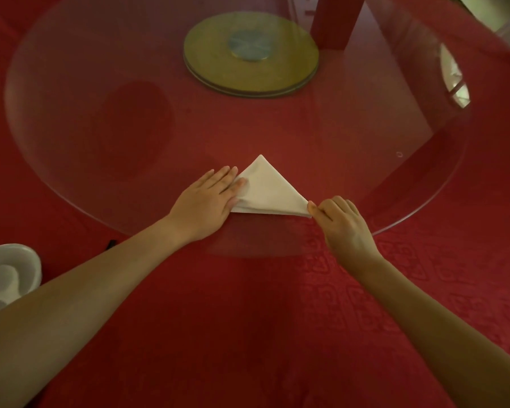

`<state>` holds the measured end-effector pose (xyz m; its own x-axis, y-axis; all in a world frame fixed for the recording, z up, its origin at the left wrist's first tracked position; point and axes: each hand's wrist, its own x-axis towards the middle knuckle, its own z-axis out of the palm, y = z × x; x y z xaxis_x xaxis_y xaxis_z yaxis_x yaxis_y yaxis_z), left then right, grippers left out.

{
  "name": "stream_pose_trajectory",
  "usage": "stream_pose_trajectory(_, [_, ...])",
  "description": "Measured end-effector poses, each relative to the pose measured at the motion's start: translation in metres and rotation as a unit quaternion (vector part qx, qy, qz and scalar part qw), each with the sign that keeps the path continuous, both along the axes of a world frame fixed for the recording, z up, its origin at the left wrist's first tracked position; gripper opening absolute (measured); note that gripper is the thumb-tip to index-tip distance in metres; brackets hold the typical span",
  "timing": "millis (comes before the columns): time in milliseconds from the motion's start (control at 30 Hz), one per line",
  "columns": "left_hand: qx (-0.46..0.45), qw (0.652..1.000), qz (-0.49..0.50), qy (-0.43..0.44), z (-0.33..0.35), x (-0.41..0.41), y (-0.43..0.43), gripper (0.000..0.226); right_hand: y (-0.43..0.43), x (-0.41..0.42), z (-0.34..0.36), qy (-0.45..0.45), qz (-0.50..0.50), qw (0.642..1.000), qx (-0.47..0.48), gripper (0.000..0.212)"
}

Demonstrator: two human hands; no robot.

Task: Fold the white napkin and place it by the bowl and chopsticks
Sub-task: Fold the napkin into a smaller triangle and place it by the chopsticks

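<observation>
White cloth, one piece: I see a single napkin [270, 191] folded into a triangle on the glass turntable [100, 83], its point facing away from me. One bowl [8, 275] sits at the far left, well apart. My left hand [209, 201] lies flat, fingers spread, pressing the napkin's left corner. My right hand [340, 222] pinches the right corner between thumb and fingers.

You're over a deep red tablecloth [248, 334] — woven with a tone-on-tone square motif. The napkin [270, 192] is plain white, the bowl [27, 263] white too, the turntable base [277, 75] gold with a grey centre.
</observation>
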<state>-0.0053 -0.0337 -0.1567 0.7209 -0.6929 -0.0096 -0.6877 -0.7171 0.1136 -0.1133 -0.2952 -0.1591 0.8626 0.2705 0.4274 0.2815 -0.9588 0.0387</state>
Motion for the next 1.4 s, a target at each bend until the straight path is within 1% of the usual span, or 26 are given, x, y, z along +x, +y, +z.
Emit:
stream_pose_trajectory(67, [-0.033, 0.998, 0.040, 0.048, 0.006, -0.003, -0.004, 0.063, 0.001, -0.002, 0.000, -0.009, -0.007, 1.000, -0.010, 0.024])
stream_pose_trajectory(133, [-0.137, 0.981, 0.105, 0.089, 0.012, -0.004, -0.011, 0.052, 0.007, -0.005, -0.002, -0.014, -0.023, 1.000, -0.004, 0.027])
stream_pose_trajectory(167, [-0.200, 0.968, 0.133, 0.074, 0.015, -0.004, -0.016, 0.045, 0.010, -0.007, -0.003, -0.013, -0.032, 0.999, -0.002, 0.029])
stream_pose_trajectory(233, [-0.272, 0.944, 0.180, 0.053, 0.018, -0.002, -0.025, 0.024, 0.017, -0.011, -0.003, -0.005, -0.050, 0.999, -0.004, 0.034])
stream_pose_trajectory(267, [-0.279, 0.933, 0.213, 0.076, 0.021, 0.002, -0.029, 0.020, 0.019, -0.012, -0.001, 0.003, -0.057, 0.998, -0.008, 0.038])
stream_pose_trajectory(333, [-0.228, 0.918, 0.268, 0.182, 0.031, 0.015, -0.031, 0.033, 0.021, -0.013, 0.002, 0.019, -0.072, 0.997, -0.017, 0.042])
stream_pose_trajectory(400, [-0.152, 0.917, 0.243, 0.277, 0.042, 0.026, -0.029, 0.032, 0.023, -0.014, 0.003, 0.034, -0.082, 0.996, -0.008, 0.042])
stream_pose_trajectory(433, [-0.137, 0.920, 0.212, 0.299, 0.046, 0.028, -0.028, 0.030, 0.025, -0.015, 0.004, 0.044, -0.087, 0.995, 0.007, 0.041])
stream_pose_trajectory(500, [-0.154, 0.928, 0.167, 0.295, 0.057, 0.021, -0.027, 0.025, 0.026, -0.014, 0.007, 0.057, -0.098, 0.992, 0.045, 0.037])
stream_pose_trajectory(567, [-0.178, 0.954, 0.102, 0.217, 0.064, 0.006, -0.025, 0.020, 0.028, -0.009, 0.021, 0.086, -0.118, 0.981, 0.128, 0.039])
stream_pose_trajectory(600, [-0.182, 0.967, 0.059, 0.167, 0.067, -0.002, -0.023, 0.020, 0.030, -0.005, 0.034, 0.119, -0.119, 0.967, 0.190, 0.047])
stream_pose_trajectory(667, [-0.203, 0.975, -0.019, 0.093, 0.077, -0.015, -0.021, 0.026, 0.038, 0.011, 0.068, 0.230, -0.075, 0.917, 0.317, 0.073])
stream_pose_trajectory(700, [-0.222, 0.971, -0.043, 0.073, 0.082, -0.018, -0.021, 0.030, 0.044, 0.020, 0.082, 0.281, -0.048, 0.889, 0.357, 0.079])
stream_pose_trajectory(733, [-0.246, 0.966, -0.054, 0.064, 0.086, -0.020, -0.020, 0.032, 0.050, 0.028, 0.093, 0.321, -0.027, 0.868, 0.379, 0.073])
stream_pose_trajectory(767, [-0.268, 0.960, -0.051, 0.062, 0.090, -0.020, -0.018, 0.030, 0.056, 0.035, 0.100, 0.346, -0.017, 0.855, 0.386, 0.056])
stream_pose_trajectory(800, [-0.286, 0.955, -0.034, 0.065, 0.091, -0.018, -0.014, 0.027, 0.059, 0.039, 0.103, 0.356, -0.019, 0.856, 0.374, 0.035])
stream_pose_trajectory(833, [-0.302, 0.951, -0.008, 0.071, 0.091, -0.016, -0.008, 0.024, 0.059, 0.040, 0.103, 0.358, -0.022, 0.860, 0.362, 0.025])
stream_pose_trajectory(867, [-0.313, 0.946, 0.023, 0.080, 0.088, -0.013, -0.002, 0.022, 0.055, 0.040, 0.100, 0.373, -0.022, 0.853, 0.365, 0.026])
stream_pose_trajectory(933, [-0.314, 0.941, 0.069, 0.102, 0.080, -0.012, 0.007, 0.019, 0.050, 0.036, 0.092, 0.426, -0.015, 0.811, 0.401, 0.025])
stream_pose_trajectory(967, [-0.306, 0.940, 0.087, 0.120, 0.074, -0.013, 0.008, 0.020, 0.049, 0.033, 0.088, 0.437, -0.016, 0.804, 0.403, 0.025])
stream_pose_trajectory(1067, [-0.280, 0.924, 0.166, 0.198, 0.060, -0.017, 0.007, 0.021, 0.051, 0.032, 0.066, 0.403, -0.067, 0.834, 0.371, 0.029])
stream_pose_trajectory(1133, [-0.272, 0.882, 0.213, 0.320, 0.056, -0.021, 0.009, 0.026, 0.052, 0.033, 0.051, 0.359, -0.109, 0.856, 0.356, 0.030])
stream_pose_trajectory(1200, [-0.299, 0.793, 0.249, 0.470, 0.054, -0.028, 0.015, 0.026, 0.053, 0.032, 0.045, 0.326, -0.132, 0.861, 0.368, 0.025])
stream_pose_trajectory(1267, [-0.343, 0.705, 0.257, 0.566, 0.053, -0.031, 0.023, 0.022, 0.051, 0.031, 0.043, 0.324, -0.137, 0.847, 0.398, 0.018])
stream_pose_trajectory(1333, [-0.381, 0.641, 0.256, 0.615, 0.051, -0.029, 0.032, 0.019, 0.042, 0.031, 0.045, 0.338, -0.140, 0.809, 0.459, 0.015])
stream_pose_trajectory(1400, [-0.397, 0.618, 0.270, 0.622, 0.050, -0.025, 0.041, 0.021, 0.031, 0.032, 0.048, 0.368, -0.132, 0.733, 0.557, 0.009])
